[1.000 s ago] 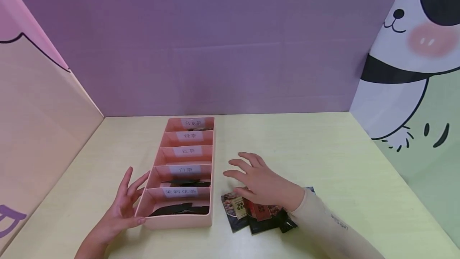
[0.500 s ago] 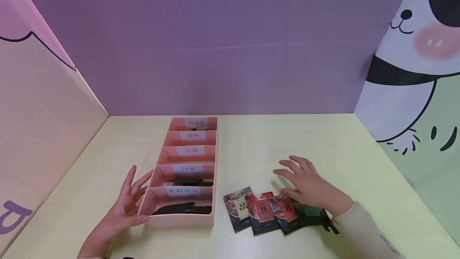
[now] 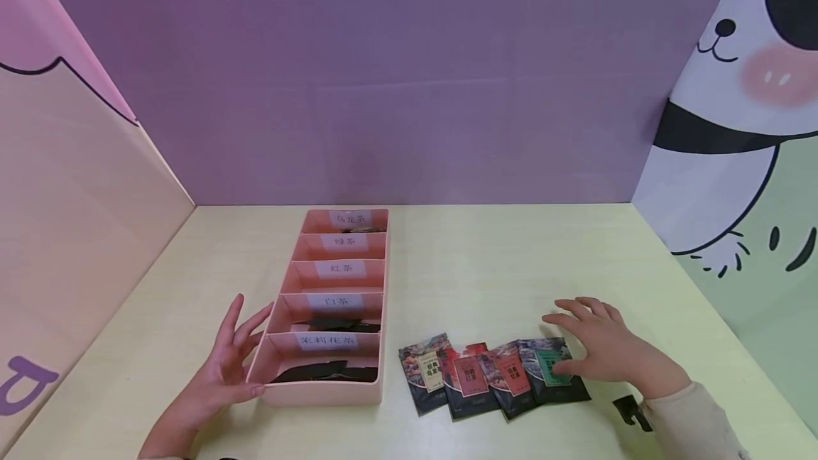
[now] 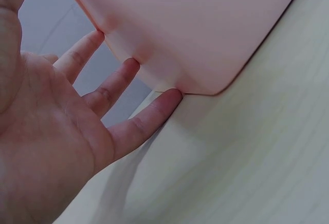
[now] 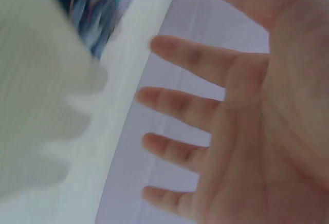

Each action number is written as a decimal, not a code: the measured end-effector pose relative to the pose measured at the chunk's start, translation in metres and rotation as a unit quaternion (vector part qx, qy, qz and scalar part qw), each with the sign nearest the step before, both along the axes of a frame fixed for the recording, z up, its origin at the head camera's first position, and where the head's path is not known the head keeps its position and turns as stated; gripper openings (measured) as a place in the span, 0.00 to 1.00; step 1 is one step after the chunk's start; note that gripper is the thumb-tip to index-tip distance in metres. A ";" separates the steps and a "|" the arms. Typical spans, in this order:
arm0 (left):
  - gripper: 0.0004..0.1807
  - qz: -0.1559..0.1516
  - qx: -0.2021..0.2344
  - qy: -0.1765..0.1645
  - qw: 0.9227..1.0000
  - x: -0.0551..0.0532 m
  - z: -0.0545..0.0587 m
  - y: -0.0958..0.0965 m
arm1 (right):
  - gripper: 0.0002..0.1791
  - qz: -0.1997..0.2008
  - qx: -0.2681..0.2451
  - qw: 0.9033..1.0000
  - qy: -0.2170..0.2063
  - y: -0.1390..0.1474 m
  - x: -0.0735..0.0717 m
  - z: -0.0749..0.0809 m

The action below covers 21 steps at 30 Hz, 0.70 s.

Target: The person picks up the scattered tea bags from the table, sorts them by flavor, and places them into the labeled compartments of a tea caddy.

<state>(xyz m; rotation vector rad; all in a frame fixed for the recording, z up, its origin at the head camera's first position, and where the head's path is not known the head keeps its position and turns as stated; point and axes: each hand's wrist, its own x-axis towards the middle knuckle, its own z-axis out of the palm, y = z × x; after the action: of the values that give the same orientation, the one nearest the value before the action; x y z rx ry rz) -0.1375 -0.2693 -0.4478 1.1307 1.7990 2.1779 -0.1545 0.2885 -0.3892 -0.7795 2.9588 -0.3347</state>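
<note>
My left hand (image 3: 214,375) rests with spread fingers against the near left corner of a long pink divided box (image 3: 319,395). In the left wrist view its fingertips (image 4: 172,98) touch the box's outer wall. To the right of the box lies an overlapping row of dark tea sachets: one with a cream label (image 3: 431,371), two with red labels, and one with a green label (image 3: 562,390) at the right end. My right hand (image 3: 607,350) hovers palm down beside the green-labelled sachet, its thumb overlapping it in the head view. Nothing is held in it.
Chinese tea names are on the box's compartment labels (image 3: 327,341). Dark sachets (image 3: 326,372) lie in the nearest compartment, with more in the second and the farthest. A purple wall (image 3: 409,91) closes the back; printed panels stand at both sides.
My right hand has moved right along the row of sachets, which shows all of their labels now. My left hand stays at the box. The head view has turned slightly.
</note>
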 end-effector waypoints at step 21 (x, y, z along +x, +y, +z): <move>0.67 -0.005 0.004 -0.009 1.000 -0.001 -0.002 0.001 | 0.22 0.068 -0.105 0.988 -0.087 0.009 -0.013 0.001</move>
<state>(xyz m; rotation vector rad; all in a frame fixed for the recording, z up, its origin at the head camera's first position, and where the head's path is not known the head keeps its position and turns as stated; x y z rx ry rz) -0.1390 -0.2686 -0.4493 1.1158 1.7753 2.1852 -0.1678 0.2974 -0.3879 -0.9177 2.7213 -0.6771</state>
